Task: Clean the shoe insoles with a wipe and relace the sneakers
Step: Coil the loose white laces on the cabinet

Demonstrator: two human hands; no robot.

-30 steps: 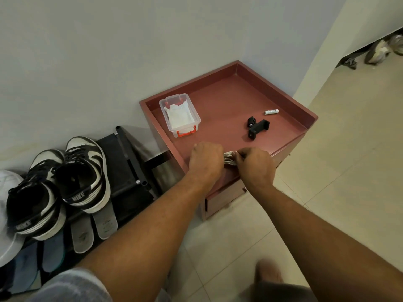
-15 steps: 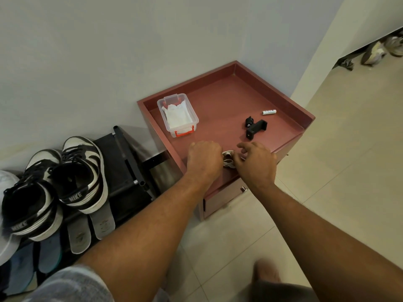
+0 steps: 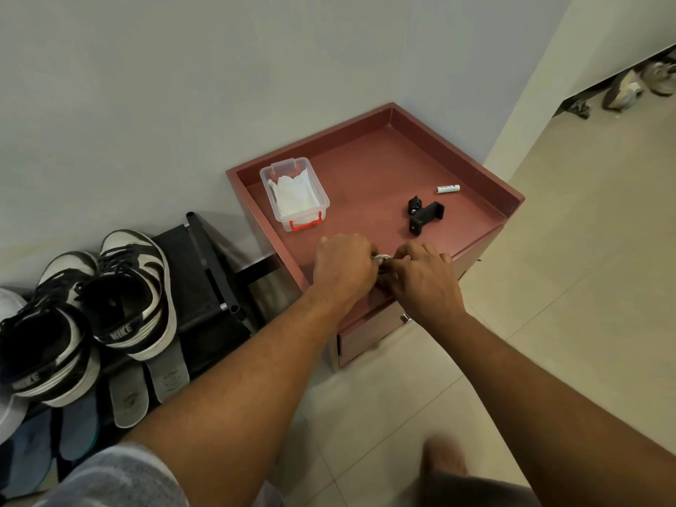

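Note:
Two black-and-white sneakers (image 3: 128, 294) stand on a dark shoe rack (image 3: 205, 272) at the left, with grey insoles (image 3: 166, 375) lying under them. My left hand (image 3: 342, 267) and my right hand (image 3: 420, 283) meet at the front edge of a red bedside cabinet (image 3: 369, 170). Between them they pinch a small bundle of white laces (image 3: 383, 258), mostly hidden by the fingers. A clear plastic box (image 3: 294, 193) with white wipes stands on the cabinet's back left.
On the cabinet top lie a black clamp (image 3: 424, 215) and a small white tube (image 3: 448, 189). The cabinet has a raised rim and a drawer below. Grey walls stand behind it. Tiled floor stretches to the right, with other shoes (image 3: 640, 84) far off.
My hands stay at the cabinet's front edge. The right hand's fingers have closed back onto the white bundle, and less of it shows than half a second ago.

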